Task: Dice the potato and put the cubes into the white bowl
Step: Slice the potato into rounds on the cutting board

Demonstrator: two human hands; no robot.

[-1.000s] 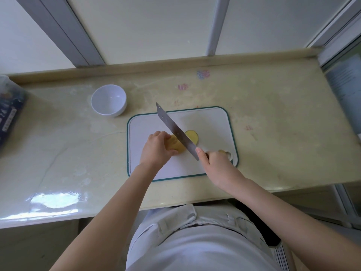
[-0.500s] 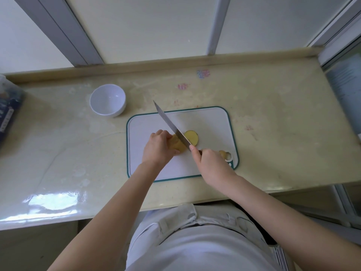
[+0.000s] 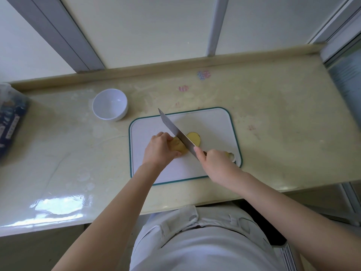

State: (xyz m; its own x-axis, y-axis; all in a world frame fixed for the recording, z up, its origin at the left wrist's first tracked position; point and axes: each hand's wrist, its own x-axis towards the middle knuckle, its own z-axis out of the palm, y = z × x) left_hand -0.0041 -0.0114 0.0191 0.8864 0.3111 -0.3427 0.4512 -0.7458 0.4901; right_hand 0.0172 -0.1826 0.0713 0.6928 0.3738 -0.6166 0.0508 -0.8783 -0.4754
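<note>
A yellow potato (image 3: pixel 178 146) lies on the white cutting board (image 3: pixel 214 124) with a green rim. My left hand (image 3: pixel 159 149) grips the potato from the left. My right hand (image 3: pixel 215 163) holds a cleaver (image 3: pixel 176 133) by its handle, index finger along the blade; the blade rests across the potato's right end. One cut round slice (image 3: pixel 194 138) lies flat just right of the blade. Another small potato piece (image 3: pixel 230 155) shows behind my right hand near the board's right edge. The white bowl (image 3: pixel 110 107) stands empty on the counter, up and left of the board.
The board sits on a glossy beige counter (image 3: pixel 283 124) with a raised back lip. A dark blue packet in a clear container (image 3: pixel 9 122) stands at the far left edge. The counter's front edge runs just above my waist.
The cleaver rocked down onto the potato and back slightly; its blade now shows more of its flat side. My left hand stays on the potato.
</note>
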